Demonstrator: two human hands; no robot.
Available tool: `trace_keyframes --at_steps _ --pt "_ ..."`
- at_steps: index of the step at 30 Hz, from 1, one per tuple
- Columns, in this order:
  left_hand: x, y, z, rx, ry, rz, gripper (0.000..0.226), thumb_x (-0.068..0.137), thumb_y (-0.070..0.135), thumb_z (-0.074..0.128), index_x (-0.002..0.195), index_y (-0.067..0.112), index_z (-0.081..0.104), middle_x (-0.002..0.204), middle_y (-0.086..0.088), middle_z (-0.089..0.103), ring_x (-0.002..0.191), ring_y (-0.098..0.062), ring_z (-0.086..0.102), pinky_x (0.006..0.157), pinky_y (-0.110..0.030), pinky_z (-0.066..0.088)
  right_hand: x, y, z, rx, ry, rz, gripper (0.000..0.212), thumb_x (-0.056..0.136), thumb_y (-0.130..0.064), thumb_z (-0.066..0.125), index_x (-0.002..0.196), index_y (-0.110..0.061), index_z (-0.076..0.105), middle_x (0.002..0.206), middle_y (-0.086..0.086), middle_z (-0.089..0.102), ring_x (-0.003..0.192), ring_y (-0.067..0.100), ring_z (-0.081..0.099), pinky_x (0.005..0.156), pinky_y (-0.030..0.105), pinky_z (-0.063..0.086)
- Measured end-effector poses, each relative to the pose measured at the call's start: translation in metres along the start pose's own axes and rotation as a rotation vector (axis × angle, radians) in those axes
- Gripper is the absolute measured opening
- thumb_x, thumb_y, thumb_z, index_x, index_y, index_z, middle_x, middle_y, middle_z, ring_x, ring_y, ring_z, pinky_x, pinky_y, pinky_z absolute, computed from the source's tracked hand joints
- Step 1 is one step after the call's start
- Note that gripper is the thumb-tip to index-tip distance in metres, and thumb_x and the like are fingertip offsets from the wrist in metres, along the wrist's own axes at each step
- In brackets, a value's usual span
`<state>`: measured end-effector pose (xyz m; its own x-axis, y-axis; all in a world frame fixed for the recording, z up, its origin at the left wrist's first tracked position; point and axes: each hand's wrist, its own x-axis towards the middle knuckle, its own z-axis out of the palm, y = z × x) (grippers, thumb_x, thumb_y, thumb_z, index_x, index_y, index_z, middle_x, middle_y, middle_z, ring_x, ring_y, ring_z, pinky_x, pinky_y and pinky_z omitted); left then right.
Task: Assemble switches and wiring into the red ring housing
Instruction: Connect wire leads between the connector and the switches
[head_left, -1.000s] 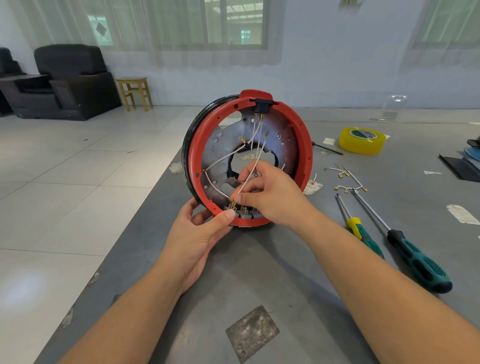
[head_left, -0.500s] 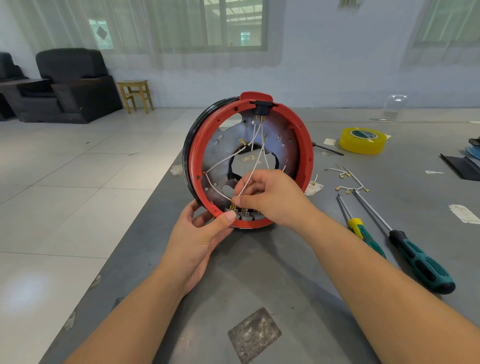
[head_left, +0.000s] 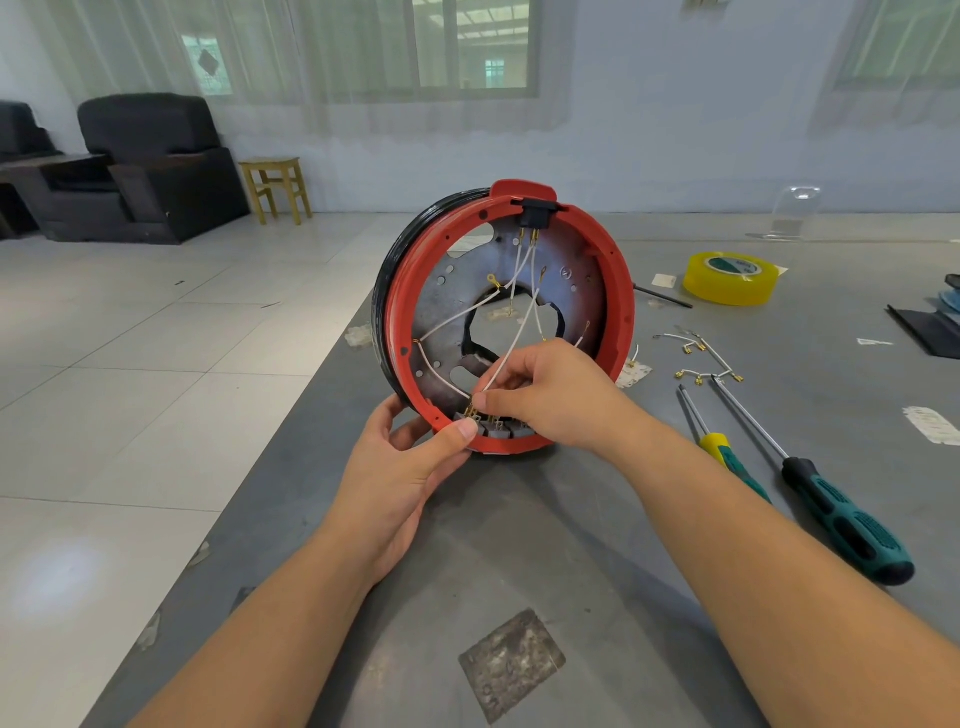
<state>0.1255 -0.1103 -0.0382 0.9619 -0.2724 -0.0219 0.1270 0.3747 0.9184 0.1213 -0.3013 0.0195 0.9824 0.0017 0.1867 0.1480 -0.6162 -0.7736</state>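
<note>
While the left hand (head_left: 400, 467) grips the upright red ring housing (head_left: 621, 291) by its lower rim, the right hand (head_left: 550, 395) pinches a white wire (head_left: 511, 348) at the bottom switches (head_left: 491, 423).

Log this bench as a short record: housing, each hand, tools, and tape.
housing: red ring housing standing on edge on the grey table
left hand: left hand grips the lower rim
right hand: right hand pinches a white wire at the bottom terminals
tools: two screwdrivers lying to the right
tape: yellow tape roll lying flat behind them
</note>
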Motion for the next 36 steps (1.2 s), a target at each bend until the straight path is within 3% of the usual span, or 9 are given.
trace_keyframes --at_steps 13,17,21,23,26,33,36 --pt "0.0004 -0.0025 -0.0001 0.039 0.032 0.019 0.090 0.055 0.015 0.096 0.135 0.015 0.057 0.116 -0.014 0.078 0.106 -0.030 0.077 0.081 -0.033 0.064 0.0000 0.0004 0.0018 -0.047 -0.054 -0.012 0.007 0.091 -0.028 0.077 0.089 -0.021 0.079 0.083 0.006 0.077 0.081 0.025 0.072 0.071 0.032 0.054" --pt "0.0010 -0.0032 -0.0019 0.041 0.034 0.017 0.091 0.055 0.014 0.098 0.137 0.015 0.056 0.116 -0.014 0.078 0.106 -0.031 0.077 0.083 -0.036 0.065 -0.0002 0.0008 0.0017 -0.045 -0.053 -0.006 0.007 0.090 -0.029 0.078 0.090 -0.022 0.079 0.083 0.001 0.077 0.081 0.021 0.073 0.077 0.035 0.058" --pt "0.0010 -0.0038 -0.0013 0.043 0.048 0.019 0.094 0.051 0.018 0.100 0.134 0.016 0.057 0.115 -0.014 0.079 0.105 -0.032 0.078 0.082 -0.036 0.065 0.0001 0.0000 0.0029 -0.050 -0.046 -0.019 0.005 0.089 -0.028 0.079 0.088 -0.023 0.079 0.081 0.001 0.077 0.078 0.021 0.072 0.070 0.030 0.055" --pt "0.0004 -0.0036 -0.0011 0.041 0.052 0.024 0.094 0.051 0.018 0.100 0.134 0.016 0.057 0.115 -0.014 0.078 0.105 -0.032 0.078 0.083 -0.036 0.065 0.0004 0.0007 0.0034 -0.058 -0.048 -0.026 0.003 0.089 -0.027 0.080 0.086 -0.024 0.080 0.077 -0.006 0.076 0.072 0.010 0.070 0.061 0.023 0.053" --pt "0.0001 -0.0037 -0.0011 0.035 0.061 0.029 0.095 0.050 0.018 0.101 0.135 0.017 0.057 0.114 -0.014 0.079 0.104 -0.032 0.078 0.082 -0.037 0.065 -0.0005 0.0010 0.0046 -0.065 -0.059 -0.032 0.006 0.089 -0.026 0.080 0.083 -0.028 0.079 0.071 -0.014 0.073 0.067 -0.003 0.065 0.061 0.010 0.046" --pt "-0.0012 0.0023 0.0033 -0.009 0.054 0.006 0.096 0.054 0.016 0.097 0.139 0.018 0.052 0.113 -0.014 0.079 0.105 -0.031 0.078 0.080 -0.033 0.064 -0.0014 0.0005 0.0036 -0.049 -0.043 -0.047 0.003 0.090 -0.025 0.077 0.091 -0.024 0.080 0.080 -0.010 0.076 0.075 0.002 0.069 0.070 0.018 0.053" --pt "-0.0021 0.0034 0.0040 -0.016 0.052 0.006 0.089 0.059 0.014 0.094 0.137 0.017 0.052 0.113 -0.014 0.079 0.105 -0.030 0.078 0.082 -0.034 0.065 -0.0012 0.0008 0.0012 0.006 -0.032 -0.034 0.013 0.090 -0.023 0.077 0.103 -0.023 0.074 0.086 -0.006 0.074 0.079 0.006 0.069 0.076 0.023 0.057"
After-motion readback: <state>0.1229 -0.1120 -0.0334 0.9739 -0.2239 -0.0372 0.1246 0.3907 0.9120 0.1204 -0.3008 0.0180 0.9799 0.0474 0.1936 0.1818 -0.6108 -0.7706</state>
